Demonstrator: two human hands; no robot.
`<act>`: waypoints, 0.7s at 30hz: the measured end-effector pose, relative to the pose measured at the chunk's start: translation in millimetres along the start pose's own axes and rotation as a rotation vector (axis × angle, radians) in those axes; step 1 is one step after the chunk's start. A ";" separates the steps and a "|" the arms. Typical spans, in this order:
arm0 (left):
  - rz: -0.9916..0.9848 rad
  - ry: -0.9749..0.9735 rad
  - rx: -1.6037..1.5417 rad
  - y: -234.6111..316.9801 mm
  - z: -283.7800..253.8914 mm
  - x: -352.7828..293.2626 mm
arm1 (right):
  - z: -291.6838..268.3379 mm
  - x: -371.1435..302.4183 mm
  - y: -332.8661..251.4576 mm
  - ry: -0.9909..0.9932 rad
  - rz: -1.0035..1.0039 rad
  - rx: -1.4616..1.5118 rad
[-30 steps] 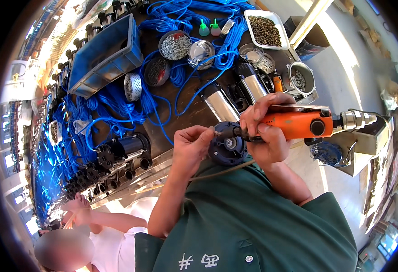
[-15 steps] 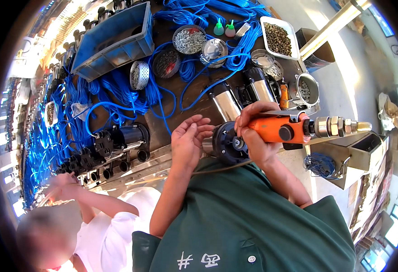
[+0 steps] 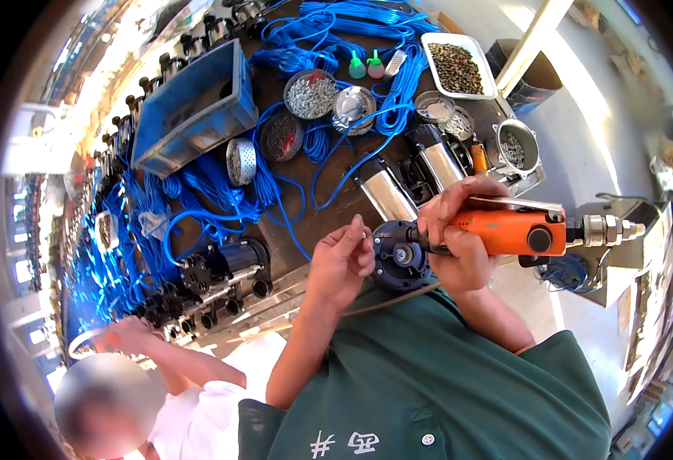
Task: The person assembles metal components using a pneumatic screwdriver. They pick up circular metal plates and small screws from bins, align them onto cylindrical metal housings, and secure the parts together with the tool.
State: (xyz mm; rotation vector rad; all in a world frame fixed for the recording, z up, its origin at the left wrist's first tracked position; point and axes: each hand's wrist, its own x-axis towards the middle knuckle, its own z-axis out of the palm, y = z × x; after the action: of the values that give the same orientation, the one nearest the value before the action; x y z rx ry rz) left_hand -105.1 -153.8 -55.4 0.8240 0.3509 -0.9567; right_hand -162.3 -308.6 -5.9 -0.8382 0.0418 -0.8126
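Observation:
In front of my body stands a motor with a black round end plate (image 3: 389, 269), its shaft hub in the centre and small screws around the rim. My right hand (image 3: 463, 241) is wrapped round an orange pneumatic screwdriver (image 3: 505, 231), held sideways with brass fittings on its right end. The driver's dark nose is beside the plate's right edge; whether it touches is unclear. My left hand (image 3: 342, 261) is at the plate's left edge, thumb and fingers pinched together. Something tiny and bright shows at the fingertips, too small to name.
Beyond lie steel motor bodies (image 3: 386, 190), blue cable coils (image 3: 336, 31), round tins of small parts (image 3: 311, 93) and a white tray of brass-coloured pieces (image 3: 457, 67). A blue crate (image 3: 198, 115) stands at left. A co-worker in white (image 3: 206, 402) works at lower left.
My left hand, loosely open before, has closed into a pinch near the plate's edge. My right hand has shifted the screwdriver rightward, uncovering more of the plate. The whole view has shifted slightly.

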 end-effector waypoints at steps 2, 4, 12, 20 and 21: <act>-0.014 -0.043 0.006 0.0 7.3 -1.0 | 4.1 -1.1 -8.0 0.040 0.006 0.021; -0.016 -0.034 0.024 0.3 15.8 -1.9 | 0.5 -1.3 -9.5 0.042 -0.027 0.044; -0.024 -0.019 0.161 -6.7 34.2 5.2 | -18.0 -7.1 -17.4 0.100 -0.102 0.092; 0.158 -0.145 1.072 -4.0 64.4 4.1 | -41.2 -19.8 -38.6 0.248 -0.162 0.048; 0.212 -0.226 1.195 -5.6 65.7 6.8 | -46.4 -23.1 -39.1 0.271 -0.167 0.024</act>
State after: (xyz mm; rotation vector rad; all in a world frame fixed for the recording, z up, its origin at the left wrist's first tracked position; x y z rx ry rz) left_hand -111.4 -208.9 -19.1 1.7606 -0.5784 -1.0085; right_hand -218.6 -338.7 -17.6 -0.7104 0.2032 -1.0786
